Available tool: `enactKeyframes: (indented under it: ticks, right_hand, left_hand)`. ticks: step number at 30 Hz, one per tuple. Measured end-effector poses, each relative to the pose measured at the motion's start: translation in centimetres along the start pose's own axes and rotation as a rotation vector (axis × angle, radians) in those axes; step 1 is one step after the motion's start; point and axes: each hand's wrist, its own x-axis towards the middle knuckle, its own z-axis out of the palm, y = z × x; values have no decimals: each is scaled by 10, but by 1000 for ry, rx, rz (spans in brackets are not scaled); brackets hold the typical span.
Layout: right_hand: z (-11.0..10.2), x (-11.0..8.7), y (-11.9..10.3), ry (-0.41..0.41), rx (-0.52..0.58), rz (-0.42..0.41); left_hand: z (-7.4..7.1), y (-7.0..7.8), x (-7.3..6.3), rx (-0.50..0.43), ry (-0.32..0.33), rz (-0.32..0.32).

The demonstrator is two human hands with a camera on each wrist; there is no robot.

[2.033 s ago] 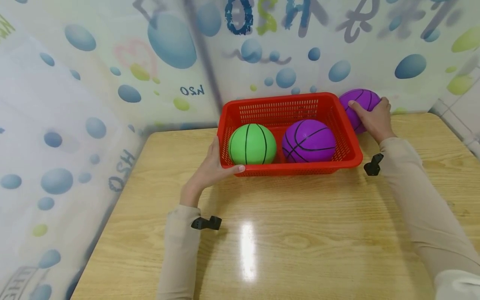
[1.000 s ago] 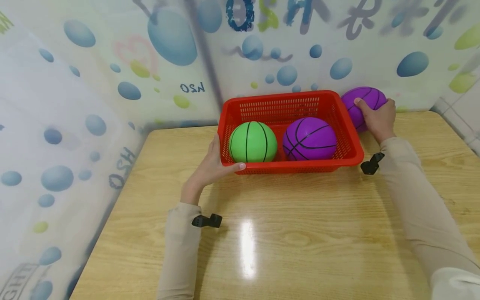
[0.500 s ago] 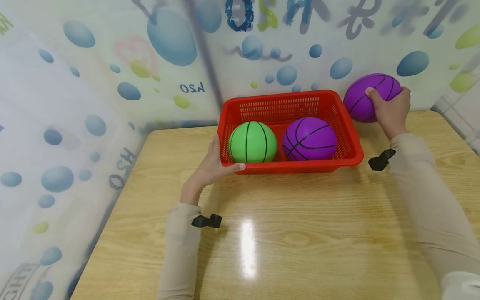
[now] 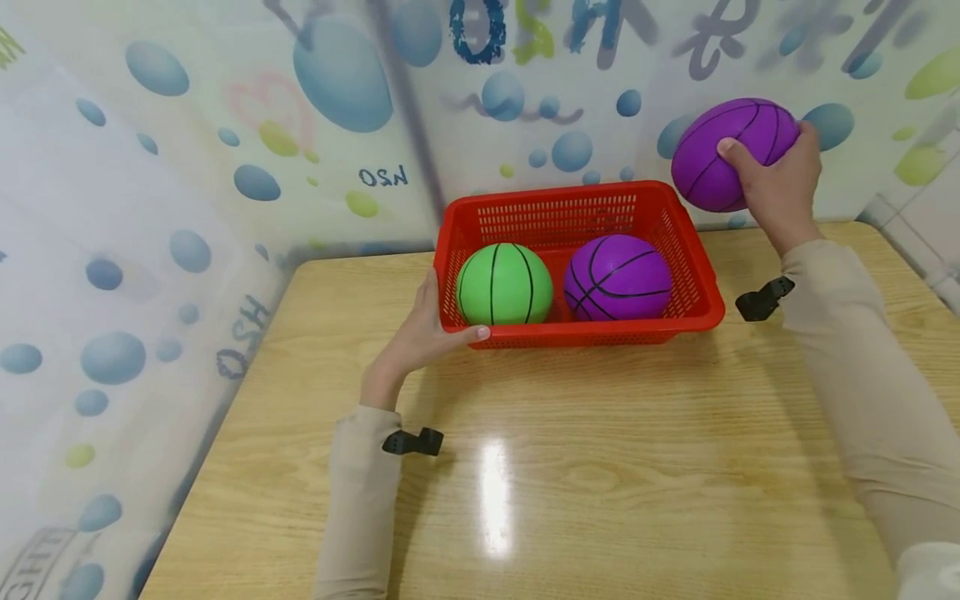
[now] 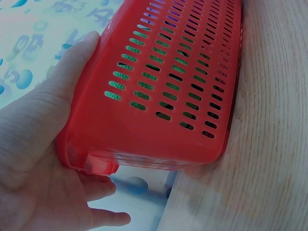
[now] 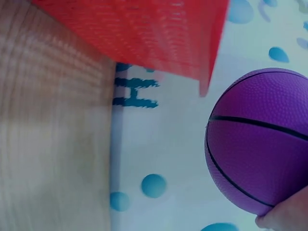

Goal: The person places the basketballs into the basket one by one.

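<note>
A red plastic basket (image 4: 577, 336) stands at the back of the table, with a green ball (image 4: 504, 285) on its left side and a purple ball (image 4: 618, 278) on its right. My left hand (image 4: 417, 332) holds the basket's front left corner, thumb along the front rim and fingers at the left side. Up in the air, right of and above the basket's far right corner, my right hand (image 4: 783, 179) grips a second purple ball (image 4: 731, 154) with black lines. In the right wrist view this ball (image 6: 260, 139) is apart from the basket (image 6: 144, 33).
The basket rests on a light wooden table (image 4: 570, 467). Behind it rises a wall (image 4: 480, 150) printed with blue and green drops and letters. Another wall (image 4: 150, 275) borders the table's left side.
My right hand has lifted the second purple ball from beside the basket's right end to above rim height. The left hand and the basket stay in place.
</note>
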Motion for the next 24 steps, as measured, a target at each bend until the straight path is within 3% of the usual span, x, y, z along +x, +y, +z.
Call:
enactKeyframes:
  ticks: [7, 16, 24]
  right_hand:
    - [11, -2, -16, -34, -7, -52]
    - [29, -7, -38, -66, -107, -149]
    - [48, -14, -65, -154, -193, -226]
  left_hand:
    - [-1, -1, 0, 1, -3, -2]
    - [-1, 0, -1, 13, -5, -15]
    - [0, -1, 1, 14, -12, -21]
